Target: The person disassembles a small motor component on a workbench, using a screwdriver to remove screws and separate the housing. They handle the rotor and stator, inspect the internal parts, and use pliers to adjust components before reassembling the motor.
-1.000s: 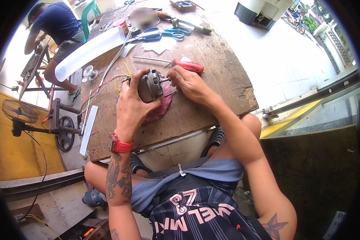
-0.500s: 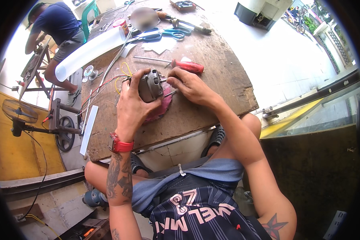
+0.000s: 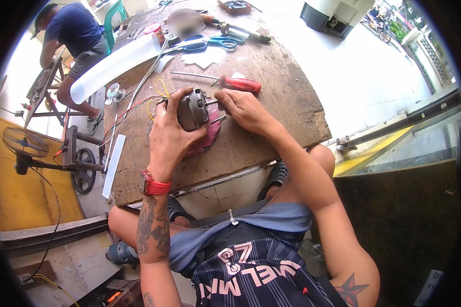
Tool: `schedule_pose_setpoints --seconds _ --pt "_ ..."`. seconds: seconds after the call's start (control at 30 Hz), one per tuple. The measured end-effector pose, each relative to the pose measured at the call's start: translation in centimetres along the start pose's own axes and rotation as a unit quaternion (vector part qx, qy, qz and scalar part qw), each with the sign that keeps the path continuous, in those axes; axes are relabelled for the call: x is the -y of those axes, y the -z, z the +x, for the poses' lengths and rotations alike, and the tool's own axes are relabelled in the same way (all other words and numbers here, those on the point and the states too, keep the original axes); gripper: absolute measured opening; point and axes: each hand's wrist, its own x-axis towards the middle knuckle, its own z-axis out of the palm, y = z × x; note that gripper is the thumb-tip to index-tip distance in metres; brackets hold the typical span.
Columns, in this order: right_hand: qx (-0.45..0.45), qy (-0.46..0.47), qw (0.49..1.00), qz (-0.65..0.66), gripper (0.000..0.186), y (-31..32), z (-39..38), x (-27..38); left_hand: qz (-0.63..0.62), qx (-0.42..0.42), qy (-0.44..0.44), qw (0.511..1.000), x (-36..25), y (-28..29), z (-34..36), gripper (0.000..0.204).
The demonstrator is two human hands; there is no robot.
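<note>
My left hand (image 3: 166, 133) grips a small grey metal motor (image 3: 192, 110), which has yellow and red wires (image 3: 161, 87) running from its left side. My right hand (image 3: 243, 112) has thumb and forefinger closed on the motor's protruding shaft (image 3: 210, 102). Under the motor lies a pink cloth or pad (image 3: 205, 140) with a short metal rod across it. A red-handled screwdriver (image 3: 243, 85) rests just beyond my right hand. All of this is on a worn wooden table (image 3: 281, 92).
Blue scissors (image 3: 200, 44), papers (image 3: 205, 58), a translucent tube (image 3: 112, 64), a solder spool (image 3: 115, 92), white strips and tools crowd the table. A co-worker (image 3: 74, 41) bends over a bench at the upper left, near a black fan (image 3: 25, 143).
The fingertips of my right hand shift very slightly around the shaft. My left hand and the motor stay where they were.
</note>
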Motion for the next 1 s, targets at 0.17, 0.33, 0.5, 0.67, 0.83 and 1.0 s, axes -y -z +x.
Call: schedule_pose_setpoints --seconds 0.17,0.33,0.5,0.67,0.83,1.0 --pt "-0.033 0.035 0.998 0.049 0.042 -0.2 -0.2 0.0 -0.003 -0.001 0.0 1.0 0.0 0.0 0.0 0.084" --pt "0.006 -0.014 0.999 -0.03 0.047 -0.3 0.0 -0.4 -0.002 -0.002 0.001 1.0 0.1 0.0 0.0 0.085" --pt "-0.02 0.064 0.998 -0.009 0.054 -0.3 0.1 -0.3 -0.007 0.0 -0.001 1.0 0.1 0.0 0.0 0.085" --pt "0.008 -0.076 0.997 0.015 0.046 0.1 0.2 0.0 -0.001 -0.004 -0.002 1.0 0.0 0.0 0.0 0.085" --pt "-0.068 0.106 0.991 0.055 0.049 -0.9 -0.1 -0.3 -0.002 0.0 0.008 1.0 -0.1 0.0 0.0 0.084" --pt "0.022 -0.056 0.998 0.024 0.051 0.0 0.6 -1.1 0.005 -0.001 0.006 1.0 0.0 0.0 0.0 0.084"
